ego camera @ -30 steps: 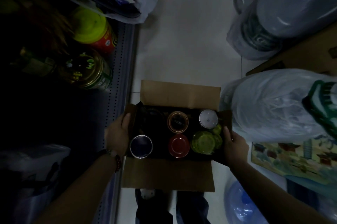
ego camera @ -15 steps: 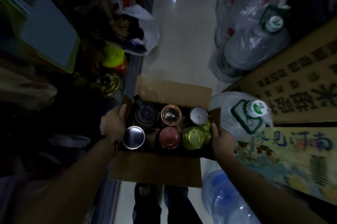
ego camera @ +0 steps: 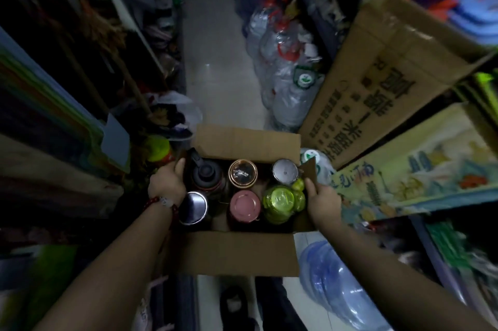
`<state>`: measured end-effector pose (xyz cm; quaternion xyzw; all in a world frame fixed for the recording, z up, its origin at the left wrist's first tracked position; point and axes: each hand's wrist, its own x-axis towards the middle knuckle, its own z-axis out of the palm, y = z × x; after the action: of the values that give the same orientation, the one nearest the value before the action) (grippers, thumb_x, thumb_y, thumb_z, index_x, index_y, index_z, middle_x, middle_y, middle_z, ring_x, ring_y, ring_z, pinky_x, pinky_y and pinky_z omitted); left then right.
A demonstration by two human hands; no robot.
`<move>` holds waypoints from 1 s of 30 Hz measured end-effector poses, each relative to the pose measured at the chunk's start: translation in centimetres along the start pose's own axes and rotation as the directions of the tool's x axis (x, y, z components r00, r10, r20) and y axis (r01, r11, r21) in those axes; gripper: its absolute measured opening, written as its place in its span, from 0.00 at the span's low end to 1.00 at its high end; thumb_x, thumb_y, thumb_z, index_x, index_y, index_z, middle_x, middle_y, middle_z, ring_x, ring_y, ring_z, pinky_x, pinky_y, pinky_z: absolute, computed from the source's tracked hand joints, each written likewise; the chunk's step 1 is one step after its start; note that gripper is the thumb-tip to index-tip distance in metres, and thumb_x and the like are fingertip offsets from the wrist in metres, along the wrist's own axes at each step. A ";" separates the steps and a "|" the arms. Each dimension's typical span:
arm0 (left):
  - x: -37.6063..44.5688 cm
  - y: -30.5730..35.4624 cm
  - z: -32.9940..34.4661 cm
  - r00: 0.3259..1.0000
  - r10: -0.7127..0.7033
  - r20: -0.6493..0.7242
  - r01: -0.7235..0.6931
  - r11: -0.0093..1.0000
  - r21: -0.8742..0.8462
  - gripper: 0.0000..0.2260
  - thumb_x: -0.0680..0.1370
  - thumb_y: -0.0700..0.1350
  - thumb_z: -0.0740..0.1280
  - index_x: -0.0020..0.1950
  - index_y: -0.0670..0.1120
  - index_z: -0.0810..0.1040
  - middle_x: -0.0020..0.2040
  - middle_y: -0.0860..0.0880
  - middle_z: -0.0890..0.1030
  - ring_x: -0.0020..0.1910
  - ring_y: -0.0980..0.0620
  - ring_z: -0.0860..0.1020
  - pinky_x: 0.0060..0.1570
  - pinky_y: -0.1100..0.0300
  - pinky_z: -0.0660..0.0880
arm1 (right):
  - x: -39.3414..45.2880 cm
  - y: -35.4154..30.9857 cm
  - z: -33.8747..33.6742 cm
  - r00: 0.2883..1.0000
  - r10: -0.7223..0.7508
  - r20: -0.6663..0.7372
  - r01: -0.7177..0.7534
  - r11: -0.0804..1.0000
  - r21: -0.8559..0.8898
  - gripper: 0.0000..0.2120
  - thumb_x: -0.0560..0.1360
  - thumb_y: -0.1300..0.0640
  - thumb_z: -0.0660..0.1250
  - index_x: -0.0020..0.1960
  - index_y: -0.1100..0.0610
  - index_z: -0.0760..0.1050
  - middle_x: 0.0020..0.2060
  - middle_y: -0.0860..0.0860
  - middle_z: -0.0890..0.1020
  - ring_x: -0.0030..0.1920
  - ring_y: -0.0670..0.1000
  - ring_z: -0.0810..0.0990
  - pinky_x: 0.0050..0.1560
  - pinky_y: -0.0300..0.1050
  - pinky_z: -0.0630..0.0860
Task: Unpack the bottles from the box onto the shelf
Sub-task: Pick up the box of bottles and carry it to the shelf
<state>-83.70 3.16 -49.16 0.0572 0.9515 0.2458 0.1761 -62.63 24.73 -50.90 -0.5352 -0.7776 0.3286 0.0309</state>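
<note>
An open cardboard box [ego camera: 239, 253] hangs in front of me, held between both hands. My left hand [ego camera: 168, 185] grips its left wall and my right hand [ego camera: 322, 202] grips its right wall. Inside stand several bottles seen from above: a black one with a spout [ego camera: 206, 174], a copper-rimmed lid [ego camera: 242, 173], a silver cap [ego camera: 284, 171], a steel lid [ego camera: 192, 208], a pink lid [ego camera: 245, 205] and a green lid [ego camera: 279, 200]. Dark shelves [ego camera: 67, 104] line the left of the aisle.
Large water jugs in plastic wrap [ego camera: 285, 66] stand along the right of the narrow tiled aisle [ego camera: 213, 55]. A big printed carton [ego camera: 382, 79] and a picture box [ego camera: 420, 166] stick out at right. A blue jug [ego camera: 331, 282] stands by my feet. A yellow-lidded jar [ego camera: 159, 148] sits low left.
The box has come up from the floor, held in both hands. My view has lifted from the floor to the aisle and the shelves on both sides.
</note>
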 end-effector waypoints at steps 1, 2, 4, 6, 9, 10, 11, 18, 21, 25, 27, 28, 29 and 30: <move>-0.6 1.1 -0.7 0.999 0.025 0.019 -0.026 0.999 0.022 0.21 0.82 0.53 0.53 0.60 0.40 0.77 0.59 0.33 0.78 0.59 0.32 0.74 0.55 0.47 0.71 | -0.9 0.3 -1.1 0.999 0.030 -0.013 -0.030 0.999 0.011 0.22 0.81 0.49 0.58 0.47 0.68 0.78 0.46 0.68 0.81 0.49 0.65 0.80 0.45 0.49 0.71; -1.2 2.1 -1.2 0.998 0.050 0.039 -0.052 0.998 0.046 0.21 0.82 0.53 0.53 0.61 0.40 0.77 0.59 0.33 0.77 0.59 0.32 0.74 0.56 0.48 0.70 | -1.9 0.6 -2.1 0.998 0.063 -0.024 -0.063 0.998 0.021 0.22 0.81 0.49 0.57 0.48 0.69 0.78 0.48 0.68 0.81 0.51 0.65 0.79 0.47 0.50 0.72; -2.4 3.9 -1.6 0.990 0.113 0.081 -0.119 0.990 0.076 0.21 0.82 0.53 0.53 0.60 0.40 0.77 0.60 0.33 0.77 0.59 0.32 0.74 0.57 0.48 0.70 | -3.5 1.7 -3.9 0.990 0.135 -0.039 -0.133 0.990 0.047 0.23 0.81 0.49 0.57 0.50 0.69 0.77 0.49 0.68 0.81 0.52 0.66 0.79 0.47 0.51 0.72; -4.0 5.4 -1.7 0.979 0.165 0.123 -0.176 0.981 0.084 0.23 0.82 0.54 0.52 0.57 0.38 0.78 0.58 0.32 0.78 0.58 0.32 0.75 0.56 0.47 0.70 | -5.2 3.1 -5.6 0.974 0.220 -0.056 -0.215 0.973 0.083 0.24 0.80 0.47 0.57 0.51 0.68 0.78 0.49 0.68 0.81 0.52 0.66 0.79 0.45 0.50 0.71; -7.2 7.6 -1.5 0.961 0.223 0.165 -0.240 0.966 0.094 0.24 0.82 0.55 0.52 0.56 0.38 0.77 0.58 0.34 0.78 0.58 0.33 0.75 0.56 0.48 0.71 | -7.9 5.5 -8.6 0.949 0.299 -0.100 -0.288 0.951 0.110 0.24 0.80 0.46 0.58 0.52 0.68 0.78 0.51 0.69 0.81 0.55 0.67 0.78 0.46 0.51 0.72; -8.5 8.4 -1.6 0.957 0.232 0.176 -0.251 0.963 0.095 0.23 0.82 0.54 0.52 0.58 0.38 0.77 0.59 0.34 0.78 0.59 0.33 0.75 0.56 0.49 0.71 | -8.9 6.3 -9.7 0.943 0.316 -0.109 -0.303 0.945 0.124 0.24 0.80 0.46 0.58 0.52 0.67 0.78 0.52 0.69 0.80 0.55 0.67 0.78 0.49 0.52 0.72; -9.7 9.1 -1.6 0.951 0.242 0.190 -0.264 0.959 0.101 0.23 0.82 0.54 0.53 0.58 0.38 0.77 0.59 0.34 0.78 0.59 0.34 0.75 0.57 0.49 0.70 | -10.0 7.3 -10.7 0.936 0.332 -0.115 -0.314 0.938 0.145 0.24 0.80 0.46 0.58 0.52 0.67 0.78 0.52 0.69 0.80 0.56 0.67 0.78 0.51 0.53 0.73; -19.4 13.7 0.4 0.837 0.440 0.324 -0.488 0.869 0.080 0.21 0.83 0.50 0.52 0.60 0.35 0.76 0.59 0.33 0.78 0.60 0.35 0.75 0.58 0.52 0.68 | -19.0 14.6 -17.1 0.866 0.465 -0.186 -0.407 0.870 0.279 0.20 0.80 0.48 0.57 0.58 0.63 0.78 0.52 0.67 0.81 0.55 0.66 0.78 0.52 0.53 0.74; -23.2 15.3 2.5 0.754 0.522 0.399 -0.575 0.818 0.015 0.21 0.82 0.50 0.54 0.58 0.36 0.77 0.57 0.32 0.79 0.58 0.34 0.76 0.57 0.49 0.70 | -23.3 18.1 -18.9 0.801 0.558 -0.215 -0.480 0.814 0.328 0.20 0.81 0.48 0.57 0.56 0.63 0.78 0.52 0.66 0.81 0.55 0.65 0.78 0.51 0.52 0.73; -29.1 17.5 5.7 0.634 0.613 0.472 -0.694 0.720 -0.003 0.20 0.82 0.49 0.55 0.58 0.36 0.78 0.55 0.32 0.79 0.56 0.33 0.76 0.55 0.48 0.70 | -29.1 22.7 -20.7 0.653 0.721 -0.232 -0.582 0.674 0.456 0.21 0.80 0.48 0.58 0.51 0.67 0.78 0.51 0.67 0.81 0.55 0.65 0.78 0.50 0.51 0.72; -32.0 18.8 7.5 0.556 0.632 0.540 -0.746 0.665 -0.010 0.20 0.82 0.48 0.54 0.57 0.35 0.78 0.56 0.32 0.79 0.57 0.34 0.75 0.50 0.51 0.69 | -31.8 24.9 -21.5 0.583 0.777 -0.238 -0.619 0.614 0.490 0.22 0.80 0.49 0.58 0.50 0.68 0.77 0.51 0.67 0.81 0.55 0.65 0.78 0.49 0.51 0.72; -33.3 19.4 8.5 0.514 0.638 0.573 -0.763 0.646 -0.035 0.20 0.82 0.48 0.54 0.54 0.34 0.78 0.54 0.32 0.79 0.56 0.34 0.76 0.48 0.52 0.68 | -33.1 25.9 -21.8 0.546 0.801 -0.246 -0.632 0.586 0.506 0.21 0.81 0.49 0.58 0.51 0.67 0.77 0.51 0.66 0.81 0.55 0.65 0.78 0.48 0.50 0.72; -34.7 19.9 9.5 0.473 0.647 0.597 -0.777 0.627 -0.064 0.20 0.82 0.49 0.55 0.52 0.33 0.79 0.53 0.32 0.79 0.55 0.34 0.76 0.48 0.52 0.69 | -34.4 26.8 -22.1 0.505 0.826 -0.249 -0.646 0.553 0.526 0.21 0.81 0.49 0.58 0.52 0.67 0.77 0.52 0.66 0.81 0.55 0.64 0.78 0.48 0.50 0.71; -36.1 20.4 10.7 0.435 0.658 0.615 -0.795 0.601 -0.082 0.21 0.82 0.50 0.55 0.51 0.34 0.79 0.53 0.33 0.79 0.55 0.34 0.76 0.50 0.51 0.71 | -35.6 27.8 -22.3 0.464 0.849 -0.254 -0.654 0.522 0.548 0.21 0.81 0.49 0.58 0.53 0.66 0.78 0.52 0.65 0.81 0.56 0.64 0.78 0.48 0.50 0.71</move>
<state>-45.72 18.65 -36.84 0.5553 0.7469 0.1596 0.3291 -16.02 10.95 -37.74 -0.8747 -0.3369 0.2994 0.1782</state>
